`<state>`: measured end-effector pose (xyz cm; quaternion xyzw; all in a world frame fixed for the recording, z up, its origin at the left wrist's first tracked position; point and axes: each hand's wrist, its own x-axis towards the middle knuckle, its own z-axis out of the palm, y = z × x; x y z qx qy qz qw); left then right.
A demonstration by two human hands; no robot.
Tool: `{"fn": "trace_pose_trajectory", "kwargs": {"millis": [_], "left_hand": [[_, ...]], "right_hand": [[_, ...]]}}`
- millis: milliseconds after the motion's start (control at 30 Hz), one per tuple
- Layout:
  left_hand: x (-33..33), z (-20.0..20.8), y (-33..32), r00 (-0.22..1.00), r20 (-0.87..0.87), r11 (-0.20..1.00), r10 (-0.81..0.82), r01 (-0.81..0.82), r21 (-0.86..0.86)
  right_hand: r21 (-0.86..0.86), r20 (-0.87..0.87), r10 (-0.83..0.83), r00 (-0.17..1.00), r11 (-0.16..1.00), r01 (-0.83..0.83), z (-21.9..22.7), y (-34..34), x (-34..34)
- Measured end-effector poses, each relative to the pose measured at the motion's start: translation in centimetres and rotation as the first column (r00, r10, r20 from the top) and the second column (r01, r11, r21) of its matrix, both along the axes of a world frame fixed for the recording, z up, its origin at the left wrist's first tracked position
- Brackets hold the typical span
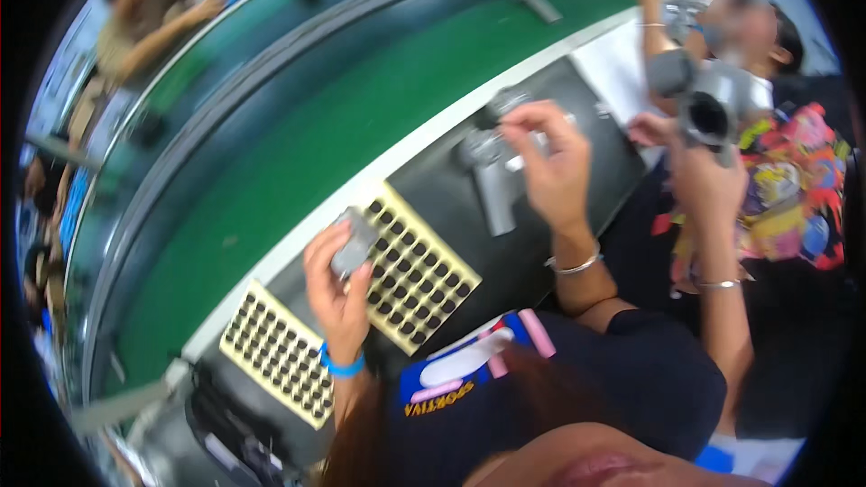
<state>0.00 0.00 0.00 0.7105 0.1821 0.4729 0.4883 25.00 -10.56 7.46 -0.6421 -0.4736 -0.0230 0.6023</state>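
– What does the left hand point(338, 289) hold?
– A grey part point(354, 245), near a dotted sheet point(419, 275) on the counter point(528, 261).
– And the right hand point(552, 162)?
– Narrow, fingertips close together near a grey handled device point(494, 194); whether gripping anything, I can't tell.

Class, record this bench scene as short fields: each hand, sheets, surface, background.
Left hand: gripping a rounded gray piece
Right hand: fingertips together, near a gray handled device; anything held is unclear
Dotted sheets: two, pale yellow, dark round spots
Work surface: dark
Beyond: green surface
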Motion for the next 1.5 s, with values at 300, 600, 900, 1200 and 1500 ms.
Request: {"fn": "trace_pose_trajectory", "kwargs": {"millis": [300, 600, 900, 1200, 1500], "left_hand": [[-0.1, 0.8, -1.7, 0.998, -0.005, 0.998, 0.058, -0.058, -0.018], [-0.5, 1.6, -2.6, 0.948, -0.131, 0.920, 0.289, -0.237, 0.310], [0.2, 2.3, -4.0, 0.971, -0.097, 0.975, 0.221, -0.222, -0.007], [0.4, 2.3, -4.4, 0.999, 0.024, 0.963, 0.043, -0.035, -0.266], [-0.1, 2.3, -3.9, 0.993, 0.102, 0.922, -0.055, 0.090, -0.377]], "right_hand": [[-0.027, -0.164, 0.404, 0.900, 0.910, -0.413, -0.9, 0.0, -6.0], [-0.076, -0.339, 0.524, 0.782, 0.813, -0.578, -0.8, -0.1, -8.9], [0.036, -0.530, 0.557, 0.639, 0.768, -0.639, -1.5, 0.4, -9.2], [0.033, -0.607, 0.520, 0.601, 0.772, -0.635, -1.4, 0.5, -9.5], [-0.002, -0.592, 0.519, 0.616, 0.764, -0.646, -1.2, 0.7, -9.4]]}}
